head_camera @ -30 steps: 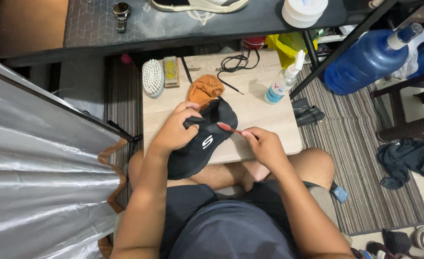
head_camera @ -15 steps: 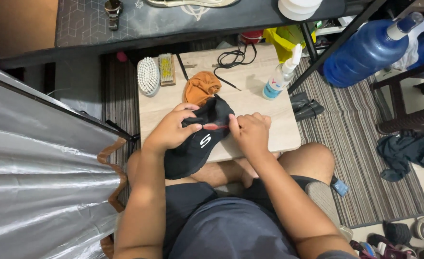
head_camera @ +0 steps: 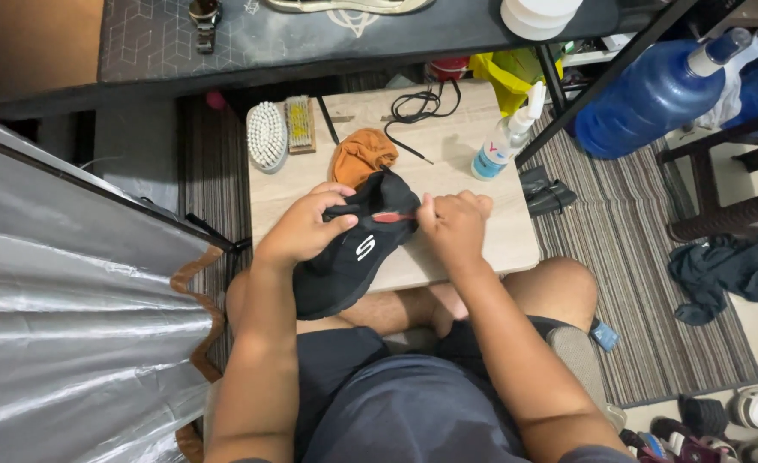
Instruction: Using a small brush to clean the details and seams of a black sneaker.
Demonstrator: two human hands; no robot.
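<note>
Sitting cross-legged on the striped rug at my low light-wood table (head_camera: 482, 249), dark desk along the far side and a big blue water jug (head_camera: 653, 99) off to the far right. My left hand (head_camera: 306, 227) is wrapped around the upper of the black fabric sneaker (head_camera: 353, 257), fingers curled over its far edge, holding it tilted at the near edge of the table, partly over my lap. My right hand (head_camera: 456, 225) is closed in a pinch on a thin red-handled tool (head_camera: 392, 217), could be a small brush, can't really tell, with the tip right at the shoe's opening. A second ago that hand was further right with the red thing just off the shoe; since then it has moved in and now it's touching, and the shoe has barely moved, so I reckon I'm working on the collar area right now. Far behind the shoe there's a crumpled orange cloth (head_camera: 360, 154), a white bristle brush (head_camera: 266, 135) with a small wooden brush (head_camera: 300, 124) just beside it, loose black laces (head_camera: 422, 107), and a clear spray bottle (head_camera: 503, 146) on the right.
</note>
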